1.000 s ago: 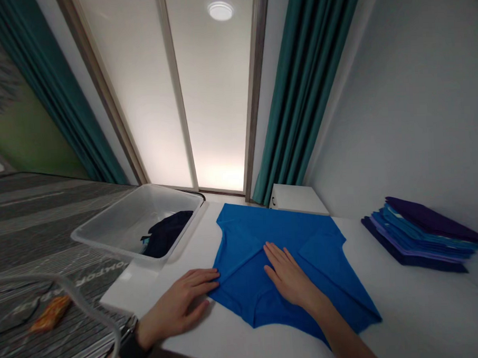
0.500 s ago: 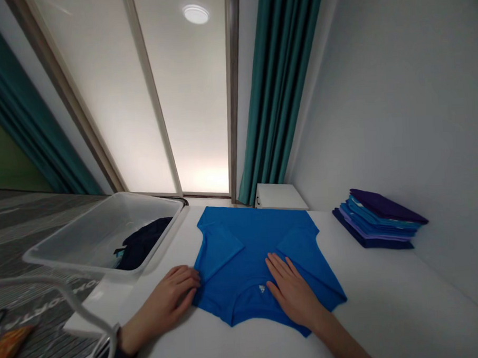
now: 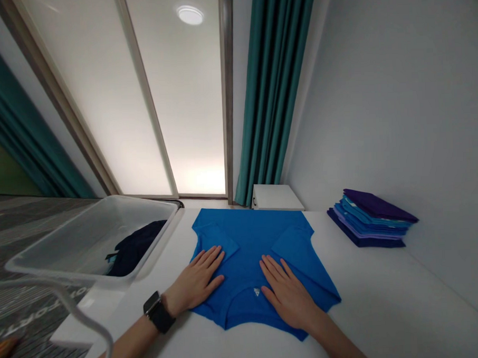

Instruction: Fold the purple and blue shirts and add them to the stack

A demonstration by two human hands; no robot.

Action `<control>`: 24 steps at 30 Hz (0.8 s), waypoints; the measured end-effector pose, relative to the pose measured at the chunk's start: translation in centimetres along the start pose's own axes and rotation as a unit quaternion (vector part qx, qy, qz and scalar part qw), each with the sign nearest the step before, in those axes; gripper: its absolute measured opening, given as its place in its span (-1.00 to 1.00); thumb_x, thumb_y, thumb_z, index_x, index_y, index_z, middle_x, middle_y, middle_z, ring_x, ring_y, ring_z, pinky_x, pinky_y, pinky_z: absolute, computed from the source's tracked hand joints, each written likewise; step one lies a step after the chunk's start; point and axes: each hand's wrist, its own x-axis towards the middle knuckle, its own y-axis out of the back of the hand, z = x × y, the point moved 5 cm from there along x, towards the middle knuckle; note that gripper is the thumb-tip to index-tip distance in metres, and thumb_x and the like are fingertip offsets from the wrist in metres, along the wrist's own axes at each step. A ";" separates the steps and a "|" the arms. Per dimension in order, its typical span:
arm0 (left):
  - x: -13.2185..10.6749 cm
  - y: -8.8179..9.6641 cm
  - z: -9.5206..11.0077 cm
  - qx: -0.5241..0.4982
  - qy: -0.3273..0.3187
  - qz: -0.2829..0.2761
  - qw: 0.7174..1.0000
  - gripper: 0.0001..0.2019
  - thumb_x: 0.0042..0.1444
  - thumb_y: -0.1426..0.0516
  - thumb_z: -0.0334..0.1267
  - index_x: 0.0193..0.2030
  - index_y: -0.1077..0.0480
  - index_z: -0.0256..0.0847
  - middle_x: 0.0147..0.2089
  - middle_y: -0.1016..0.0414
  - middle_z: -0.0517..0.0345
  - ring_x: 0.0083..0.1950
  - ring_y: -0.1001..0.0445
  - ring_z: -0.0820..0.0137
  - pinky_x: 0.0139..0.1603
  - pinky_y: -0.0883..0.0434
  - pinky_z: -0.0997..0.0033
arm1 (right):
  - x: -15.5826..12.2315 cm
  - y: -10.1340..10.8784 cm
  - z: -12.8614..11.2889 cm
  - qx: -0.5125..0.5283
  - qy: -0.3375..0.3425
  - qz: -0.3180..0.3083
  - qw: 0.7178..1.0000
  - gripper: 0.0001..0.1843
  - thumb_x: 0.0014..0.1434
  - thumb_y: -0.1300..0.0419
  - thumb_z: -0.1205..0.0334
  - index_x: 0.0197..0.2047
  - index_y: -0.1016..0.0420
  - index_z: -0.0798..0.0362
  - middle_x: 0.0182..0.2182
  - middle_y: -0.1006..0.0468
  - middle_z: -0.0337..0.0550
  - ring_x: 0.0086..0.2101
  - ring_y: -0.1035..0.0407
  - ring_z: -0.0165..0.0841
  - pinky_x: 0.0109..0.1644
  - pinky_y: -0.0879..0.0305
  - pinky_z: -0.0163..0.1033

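A blue T-shirt lies spread on the white table, its neckline toward me and both sleeves folded inward over the body. A small pale logo shows near the collar. My left hand rests flat on the shirt's left side, over the folded sleeve, with fingers stretched out; a dark watch is on that wrist. On the right part of the shirt, beside the logo, my right hand lies flat with its fingers extended. Neither hand grips the cloth.
Folded clothes in purple, blue and navy are stacked at the right by the wall. A translucent plastic bin with dark clothing stands on the left. A grey curved tube crosses the lower left. Behind the table is a white cabinet.
My left hand has moved from the shirt's left edge to the right, onto the sleeve, and its fingers have straightened. My right hand stays flat in place. The view has shifted slightly.
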 end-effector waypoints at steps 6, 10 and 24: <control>-0.9 -0.3 0.5 0.018 0.002 -0.005 1.000 -0.38 0.36 0.12 0.07 0.46 0.18 -0.06 0.46 0.04 0.07 0.44 -0.03 0.17 0.37 -0.11 0.00 | -0.2 -0.3 0.1 -0.002 0.006 0.010 1.000 -0.31 0.39 0.34 -0.13 0.44 0.18 0.06 0.41 0.16 -0.14 0.37 0.26 -0.23 0.43 0.32 0.05; -1.8 -0.2 1.2 0.030 0.002 0.001 1.000 -0.38 0.36 0.14 0.06 0.47 0.23 -0.06 0.47 0.07 0.07 0.44 -0.02 0.18 0.38 -0.09 0.02 | -0.8 -0.5 -0.1 0.003 0.009 0.015 1.000 -0.33 0.39 0.32 -0.12 0.44 0.21 0.01 0.41 0.17 -0.17 0.37 0.26 -0.24 0.43 0.32 0.05; -1.0 1.4 6.3 -0.036 -0.020 -0.008 0.999 -0.34 0.33 0.09 0.08 0.47 0.22 -0.06 0.47 0.07 0.06 0.44 0.00 0.13 0.40 -0.04 -0.04 | -1.6 0.3 -1.0 0.032 0.010 0.006 0.999 -0.34 0.39 0.29 -0.11 0.44 0.17 -0.01 0.41 0.17 -0.22 0.37 0.25 -0.24 0.44 0.28 0.03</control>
